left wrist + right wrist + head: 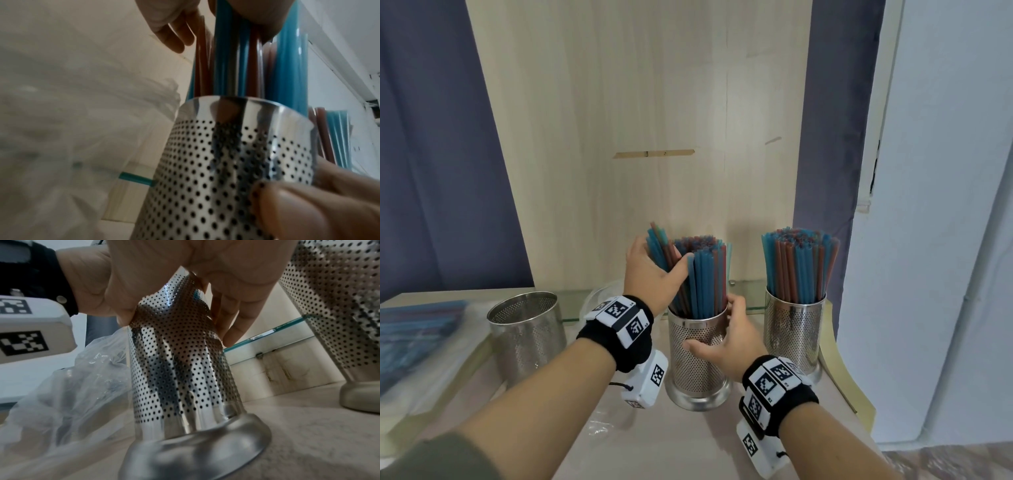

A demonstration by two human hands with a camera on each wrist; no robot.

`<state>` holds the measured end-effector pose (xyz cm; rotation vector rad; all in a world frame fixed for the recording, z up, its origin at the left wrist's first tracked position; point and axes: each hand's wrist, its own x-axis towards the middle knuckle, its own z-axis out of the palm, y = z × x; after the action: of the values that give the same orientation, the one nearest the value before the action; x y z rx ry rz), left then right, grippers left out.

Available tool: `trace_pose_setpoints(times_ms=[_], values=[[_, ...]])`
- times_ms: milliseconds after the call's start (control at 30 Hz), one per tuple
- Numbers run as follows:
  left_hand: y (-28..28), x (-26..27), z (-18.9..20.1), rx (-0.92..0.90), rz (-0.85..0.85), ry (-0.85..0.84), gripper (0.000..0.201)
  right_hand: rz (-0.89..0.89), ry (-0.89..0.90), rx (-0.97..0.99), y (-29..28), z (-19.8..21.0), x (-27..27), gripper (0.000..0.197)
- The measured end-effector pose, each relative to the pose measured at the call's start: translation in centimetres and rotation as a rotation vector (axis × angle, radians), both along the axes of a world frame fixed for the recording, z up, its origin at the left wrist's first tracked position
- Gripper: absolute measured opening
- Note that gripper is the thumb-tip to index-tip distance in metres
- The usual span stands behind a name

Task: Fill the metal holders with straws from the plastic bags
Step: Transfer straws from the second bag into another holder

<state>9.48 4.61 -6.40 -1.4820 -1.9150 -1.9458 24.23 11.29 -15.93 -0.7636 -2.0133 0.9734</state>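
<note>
Left hand (654,270) curls round leaning blue and red plastic straws (698,274) in the middle perforated metal holder (697,356), near the table's (654,442) back edge; right hand (726,346) grips its wall. Best: steady holder, ease straws upright.

Two hands at the middle straw holder

At frame centre the left hand (650,270) grips a bundle of blue and red plastic straws (695,270) standing in a perforated steel cylinder holder (697,363), which the right hand (726,346) clasps by its wall. Right of it stands a second perforated holder packed with straws (796,329); left, an empty perforated holder (527,335); at the left edge, a clear plastic bag of straws (414,335).
</note>
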Motion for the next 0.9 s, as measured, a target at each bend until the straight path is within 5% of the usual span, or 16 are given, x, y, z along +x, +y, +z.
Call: trace_pose_setpoints(times_ms=[67, 200, 367, 633, 900], values=[[-0.2, 0.1, 0.0, -0.003, 0.0, 0.069, 0.048, -0.002, -0.007, -0.006, 0.1, 0.0, 0.0, 0.103], [-0.8, -0.6, -0.1, 0.031, -0.057, 0.191, 0.094, -0.005, -0.009, -0.007, 0.1, 0.0, 0.0, 0.101], [-1.4, -1.5, -0.3, -0.017, 0.03, 0.536, 0.059, -0.013, 0.001, 0.001, 0.0, -0.1, 0.1, 0.099], [-5.2, -4.2, -1.3, 0.082, 0.028, 0.408, 0.06, -0.007, -0.025, -0.009, -0.1, 0.3, 0.2, 0.103], [-8.4, -6.9, -6.3, -0.619, 0.178, 0.433, 0.107, -0.016, -0.047, -0.027, -0.4, 0.5, 0.2, 0.106]])
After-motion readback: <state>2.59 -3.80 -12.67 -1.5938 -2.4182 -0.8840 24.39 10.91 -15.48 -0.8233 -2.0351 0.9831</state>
